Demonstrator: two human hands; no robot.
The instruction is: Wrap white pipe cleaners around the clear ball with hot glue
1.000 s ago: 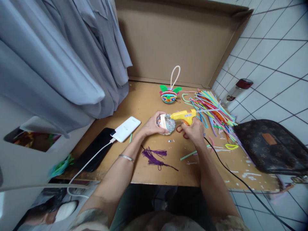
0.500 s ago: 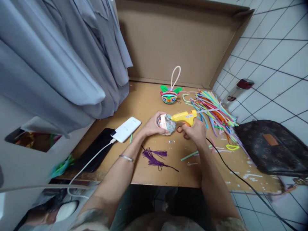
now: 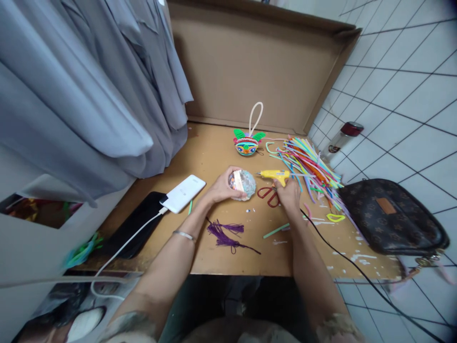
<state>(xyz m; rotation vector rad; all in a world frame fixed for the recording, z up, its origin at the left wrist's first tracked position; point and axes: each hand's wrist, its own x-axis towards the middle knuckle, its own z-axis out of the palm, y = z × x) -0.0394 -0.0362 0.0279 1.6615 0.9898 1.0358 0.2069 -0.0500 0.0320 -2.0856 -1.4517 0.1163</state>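
My left hand (image 3: 225, 186) is closed around the left side of a round craft ball (image 3: 247, 184), greyish with a pale band across it. A yellow hot glue gun (image 3: 274, 176) is in my right hand (image 3: 287, 194), its nozzle pointing left, a short gap away from the ball. A clear glue stick juts from the gun's back end. Red-handled scissors (image 3: 268, 195) lie on the table just beneath the gun, their blades partly hidden. Nearer to me rest purple tassels (image 3: 228, 234).
A colourful lion-like ornament (image 3: 247, 145) with a white loop stands at the back. Pipe cleaners (image 3: 310, 162) are heaped right, beside a bottle (image 3: 342, 139) and a brown handbag (image 3: 392, 216). A white power bank (image 3: 184, 193) and black phone (image 3: 137, 228) lie left. The gun's cord (image 3: 342, 255) trails right.
The glue gun has drawn back to the right, so its nozzle has come off the ball. My left hand still holds the ball, now turned slightly. The camera view has shifted a little.
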